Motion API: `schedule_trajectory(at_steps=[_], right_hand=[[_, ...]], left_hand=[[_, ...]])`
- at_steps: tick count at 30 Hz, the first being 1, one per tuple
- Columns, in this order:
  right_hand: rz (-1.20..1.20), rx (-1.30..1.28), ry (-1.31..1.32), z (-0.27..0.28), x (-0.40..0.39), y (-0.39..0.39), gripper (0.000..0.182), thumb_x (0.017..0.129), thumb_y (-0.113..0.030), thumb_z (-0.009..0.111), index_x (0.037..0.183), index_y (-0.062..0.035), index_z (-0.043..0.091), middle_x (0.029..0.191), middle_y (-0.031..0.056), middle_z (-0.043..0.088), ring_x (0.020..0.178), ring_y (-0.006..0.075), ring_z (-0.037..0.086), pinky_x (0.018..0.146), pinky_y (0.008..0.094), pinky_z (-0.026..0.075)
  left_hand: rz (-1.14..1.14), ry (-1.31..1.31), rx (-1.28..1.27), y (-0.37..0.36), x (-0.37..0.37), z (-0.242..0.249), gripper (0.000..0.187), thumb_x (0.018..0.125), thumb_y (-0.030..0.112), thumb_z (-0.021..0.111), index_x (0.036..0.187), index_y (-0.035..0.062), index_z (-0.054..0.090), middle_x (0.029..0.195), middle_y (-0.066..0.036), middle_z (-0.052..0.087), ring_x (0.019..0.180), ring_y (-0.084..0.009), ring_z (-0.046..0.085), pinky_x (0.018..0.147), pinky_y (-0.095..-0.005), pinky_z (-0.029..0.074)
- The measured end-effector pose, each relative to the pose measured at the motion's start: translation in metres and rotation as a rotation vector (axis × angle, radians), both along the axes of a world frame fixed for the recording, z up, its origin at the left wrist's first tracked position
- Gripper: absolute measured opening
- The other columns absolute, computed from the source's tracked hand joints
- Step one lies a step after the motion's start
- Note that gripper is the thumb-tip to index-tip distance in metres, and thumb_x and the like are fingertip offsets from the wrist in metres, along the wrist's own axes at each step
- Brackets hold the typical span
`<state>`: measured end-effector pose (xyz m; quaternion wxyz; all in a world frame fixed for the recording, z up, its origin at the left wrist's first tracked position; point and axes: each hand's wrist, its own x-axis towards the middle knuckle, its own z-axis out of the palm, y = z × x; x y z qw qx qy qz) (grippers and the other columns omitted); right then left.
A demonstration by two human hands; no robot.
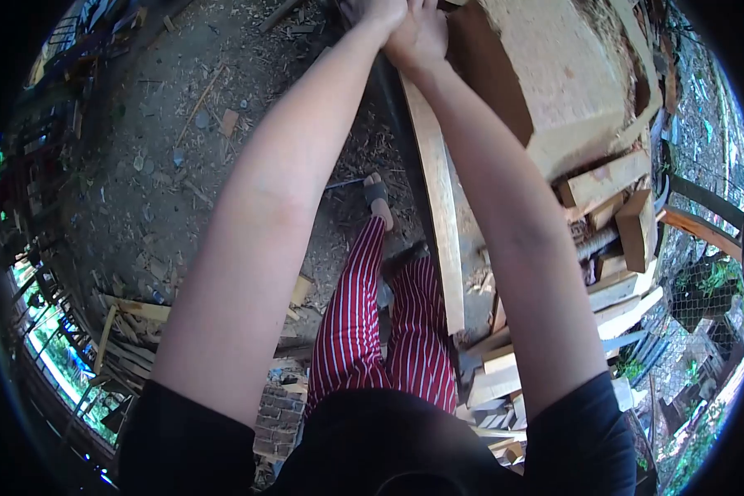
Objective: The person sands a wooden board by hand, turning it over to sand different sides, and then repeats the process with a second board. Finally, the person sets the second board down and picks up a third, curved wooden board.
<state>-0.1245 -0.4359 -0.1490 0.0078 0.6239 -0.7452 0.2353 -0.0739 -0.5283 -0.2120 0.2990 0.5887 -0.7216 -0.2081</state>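
At the far left, beyond a dim, cluttered edge, bright daylight shows through gaps. Next comes bare grey ground [153, 223] scattered with wood shavings and small chips. Lower down on this side, a strip of pale timber [145, 311] lies by a heap of darker sticks, and a stack of bricks [279, 426] sits near the person's left side.

The person's left arm, in a short black sleeve, stretches up to the top edge of the view. There the left hand [376, 11] meets the right hand [420, 37]; the two appear to touch or overlap at the wrists and thumbs. Their fingers are cut off by the edge, so whether they grip, press or lie spread cannot be told.

Below, at centre, are red striped trousers [351, 322] and a foot in a dark-strapped sandal [374, 192]. Just right of them, a long, narrow wooden board [446, 231] runs from beneath the right wrist down beside the right leg, with a dark beam [398, 132] along its left side.

Right of the board, past the right forearm, stand a large brown box [562, 83], piled wood offcuts [608, 178] and, farthest right, wire-mesh fencing [703, 302] with green leaves.
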Motion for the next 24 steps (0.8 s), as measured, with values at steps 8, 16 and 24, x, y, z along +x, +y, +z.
schedule_trajectory(at_steps=[8, 16, 24], right_hand=[[-0.007, 0.321, 0.023, 0.021, 0.020, 0.217, 0.061, 0.084, -0.028, 0.053, 0.140, -0.0091, 0.036, 0.123, 0.0204, 0.047, 0.112, 0.0344, 0.048, 0.091, 0.0410, 0.042], [-0.002, 0.524, -0.009, 0.032, 0.038, 0.435, 0.056, 0.085, -0.026, 0.051, 0.138, -0.0119, 0.041, 0.121, 0.0190, 0.049, 0.106, 0.0329, 0.049, 0.087, 0.0402, 0.044], [0.029, 0.449, 0.055, 0.034, 0.033, 0.413, 0.059, 0.083, -0.026, 0.053, 0.137, -0.0082, 0.041, 0.116, 0.0184, 0.049, 0.096, 0.0311, 0.051, 0.079, 0.0393, 0.046]], left_hand=[[-0.034, 0.189, 0.084, 0.249, 0.019, 0.054, 0.063, 0.095, 0.023, 0.048, 0.146, -0.0023, 0.021, 0.144, -0.026, 0.035, 0.134, -0.0448, 0.030, 0.113, -0.0486, 0.023], [0.040, 0.263, 0.394, 0.480, 0.040, 0.082, 0.064, 0.095, 0.015, 0.047, 0.147, -0.0050, 0.015, 0.146, -0.028, 0.026, 0.135, -0.0415, 0.028, 0.111, -0.0459, 0.026], [0.035, 0.263, 0.355, 0.458, 0.035, 0.079, 0.068, 0.094, 0.013, 0.049, 0.148, -0.0038, 0.012, 0.147, -0.029, 0.023, 0.136, -0.0422, 0.026, 0.112, -0.0467, 0.024]])
